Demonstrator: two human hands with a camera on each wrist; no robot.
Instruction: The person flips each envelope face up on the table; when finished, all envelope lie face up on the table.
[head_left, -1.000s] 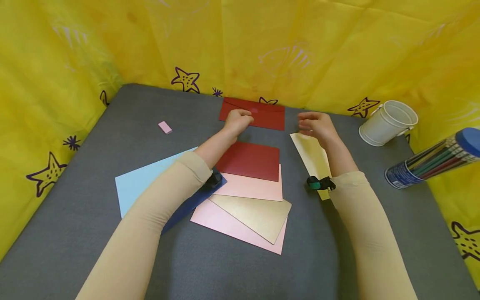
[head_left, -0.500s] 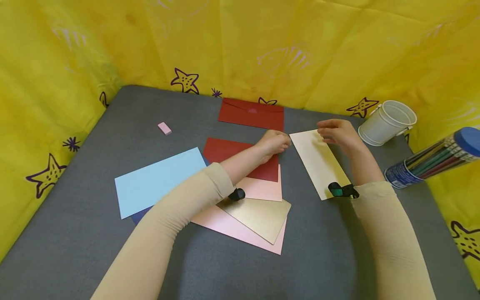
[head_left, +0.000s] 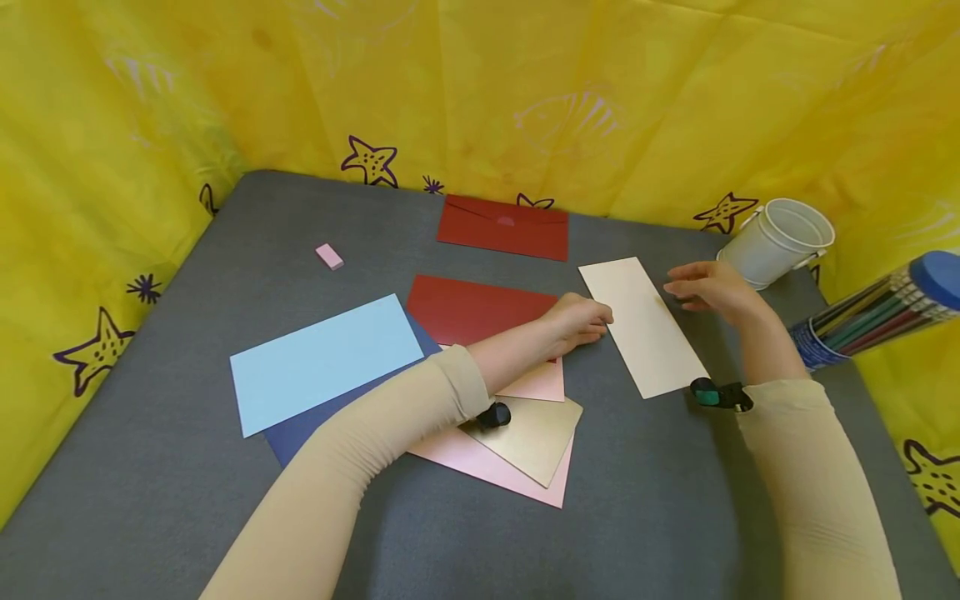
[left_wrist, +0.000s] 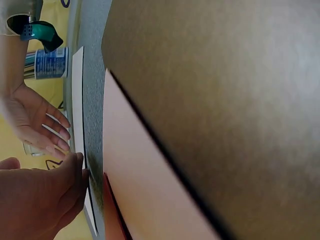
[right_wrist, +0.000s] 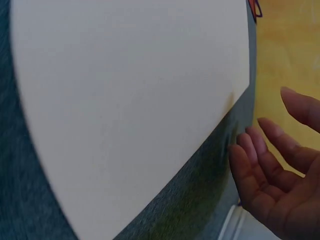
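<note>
A cream envelope point(head_left: 641, 329) lies flat on the grey table, a little right of the middle. At its left edge is my left hand point(head_left: 576, 323), reaching across a red envelope point(head_left: 468, 304). The left wrist view has the bunched fingertips of this hand point(left_wrist: 45, 200) right at the edge of the cream envelope point(left_wrist: 77, 100); I cannot tell whether they pinch it. Off the opposite edge, my right hand point(head_left: 716, 290) hovers with fingers spread and loosely bent. The right wrist view shows this hand point(right_wrist: 280, 185) holding nothing.
Below my left arm lie overlapping pink point(head_left: 495, 475), gold point(head_left: 540, 433) and dark blue point(head_left: 300, 433) envelopes. A light blue one point(head_left: 322, 362) is at left, another red one point(head_left: 502, 229) at the back. There are also a pink eraser point(head_left: 329, 256), white bucket point(head_left: 772, 242) and pencil tub point(head_left: 817, 343).
My left hand has moved right and nearer, from beside the back red envelope to the cream envelope's left edge. My right hand has moved right, from over the cream envelope to beyond its right edge.
</note>
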